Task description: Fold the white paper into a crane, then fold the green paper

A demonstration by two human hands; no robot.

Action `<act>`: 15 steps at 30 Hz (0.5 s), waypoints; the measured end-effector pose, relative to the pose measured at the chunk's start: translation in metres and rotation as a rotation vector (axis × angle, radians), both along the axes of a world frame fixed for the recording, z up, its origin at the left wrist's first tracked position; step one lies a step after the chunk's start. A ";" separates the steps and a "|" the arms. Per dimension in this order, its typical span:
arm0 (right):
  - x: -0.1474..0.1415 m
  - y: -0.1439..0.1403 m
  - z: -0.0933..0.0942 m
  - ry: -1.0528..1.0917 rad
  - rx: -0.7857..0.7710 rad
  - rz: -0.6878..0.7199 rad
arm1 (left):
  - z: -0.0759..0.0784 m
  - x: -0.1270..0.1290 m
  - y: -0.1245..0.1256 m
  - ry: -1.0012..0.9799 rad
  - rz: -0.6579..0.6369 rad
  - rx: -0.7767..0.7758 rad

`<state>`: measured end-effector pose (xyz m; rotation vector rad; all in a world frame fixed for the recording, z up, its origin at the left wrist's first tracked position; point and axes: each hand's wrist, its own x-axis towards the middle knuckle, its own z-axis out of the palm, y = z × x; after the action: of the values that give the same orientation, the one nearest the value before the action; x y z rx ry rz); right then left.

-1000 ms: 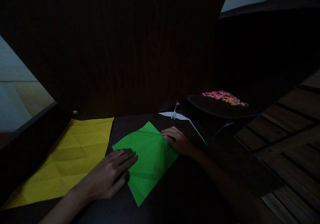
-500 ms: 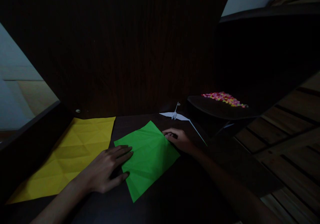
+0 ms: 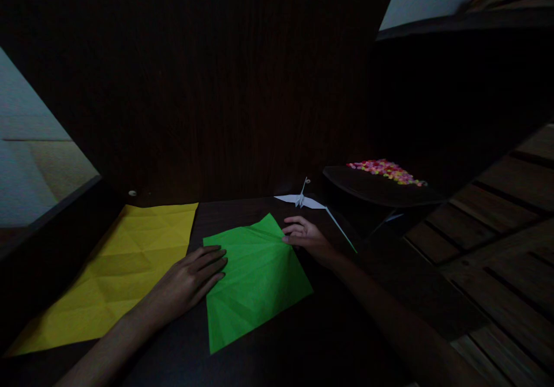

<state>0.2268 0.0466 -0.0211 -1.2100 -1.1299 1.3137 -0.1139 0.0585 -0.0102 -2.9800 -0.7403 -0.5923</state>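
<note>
I'd keep my left hand (image 3: 190,280) flat, fingers spread, pinning the green sheet (image 3: 255,277) (already creased) — right hand (image 3: 305,236) loosely curled, grasping nothing, fingertips on its far edge — and press evenly.

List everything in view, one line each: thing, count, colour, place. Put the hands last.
green paper: one, green, creased, flat on the table in the middle, under both hands.
yellow paper: one, yellow, creased, flat on the table to the left of the green paper.
paper crane: one, white, on the table's far side, beyond the right hand.
tray: one, dark, far right.
beads: a heap, pink and yellow, on the tray; count cannot be told.
table: one, dark wood.
left hand: one, flat on the green paper's left edge.
right hand: one, fingers on the green paper's far right edge.
</note>
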 end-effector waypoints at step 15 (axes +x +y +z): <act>0.001 -0.001 -0.004 0.039 0.024 0.141 | -0.009 0.002 0.003 -0.085 0.348 0.013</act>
<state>0.2281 0.0458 -0.0254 -1.0990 -1.2177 1.4190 -0.1121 0.0612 -0.0191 -2.7297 -1.2189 -0.6977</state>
